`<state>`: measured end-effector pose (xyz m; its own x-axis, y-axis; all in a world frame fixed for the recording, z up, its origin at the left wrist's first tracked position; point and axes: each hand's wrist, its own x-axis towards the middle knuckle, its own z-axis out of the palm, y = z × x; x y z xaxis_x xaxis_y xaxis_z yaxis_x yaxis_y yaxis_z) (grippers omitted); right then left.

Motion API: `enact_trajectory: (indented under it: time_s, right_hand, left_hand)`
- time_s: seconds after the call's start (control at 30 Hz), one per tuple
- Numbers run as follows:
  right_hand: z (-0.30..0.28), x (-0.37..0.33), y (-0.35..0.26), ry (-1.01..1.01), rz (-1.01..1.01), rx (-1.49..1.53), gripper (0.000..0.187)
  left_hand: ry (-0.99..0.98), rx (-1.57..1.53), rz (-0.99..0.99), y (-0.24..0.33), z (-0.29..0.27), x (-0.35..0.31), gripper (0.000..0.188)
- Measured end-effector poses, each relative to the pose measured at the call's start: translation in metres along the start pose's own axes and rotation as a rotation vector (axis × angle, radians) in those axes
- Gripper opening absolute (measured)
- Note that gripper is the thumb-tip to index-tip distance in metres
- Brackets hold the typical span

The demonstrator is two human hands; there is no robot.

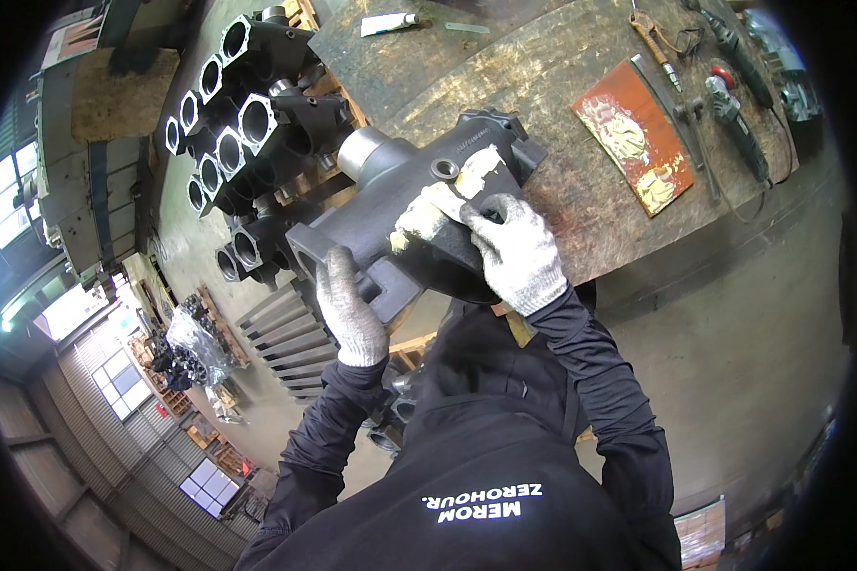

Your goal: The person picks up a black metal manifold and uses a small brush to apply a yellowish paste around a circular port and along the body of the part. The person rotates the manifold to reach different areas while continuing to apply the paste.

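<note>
Sitting at the near edge of the worn workbench, partly overhanging it, is a bulky black metal casting.

"How does it look from where we stand?"

"Matt black, with a bright silver collar, a squared flange, a round hole on top, and rough cream patches smeared beside it."

"And the gloved hands?"

"The left hand is mostly open, fingers fairly straight against the flange. The right hand curls, fingertips at the cream; I can't tell whether they pinch anything."
</note>
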<state>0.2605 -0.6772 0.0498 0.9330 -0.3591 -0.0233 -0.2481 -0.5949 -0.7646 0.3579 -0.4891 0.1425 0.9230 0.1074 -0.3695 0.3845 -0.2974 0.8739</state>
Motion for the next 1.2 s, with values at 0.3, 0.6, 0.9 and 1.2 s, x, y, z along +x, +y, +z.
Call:
enact_trajectory:
  time_s: [0.3,0.6,0.9,1.2]
  right_hand:
    - [-0.009,-0.008,-0.004,-0.011,-0.026,0.199,0.038]
    - [-0.01,-0.012,0.005,0.012,0.008,0.089,0.04]
    - [-0.014,-0.019,-0.022,-0.016,0.144,0.068,0.037]
    - [-0.017,-0.017,-0.06,-0.045,0.101,0.06,0.045]
  left_hand:
    - [0.02,0.06,0.036,-0.008,-0.007,0.002,0.038]
    - [0.024,-0.015,-0.054,-0.008,-0.009,-0.001,0.04]
    - [0.099,-0.058,-0.061,-0.013,-0.007,0.0,0.04]
    - [0.052,-0.018,-0.05,-0.005,-0.002,-0.003,0.039]
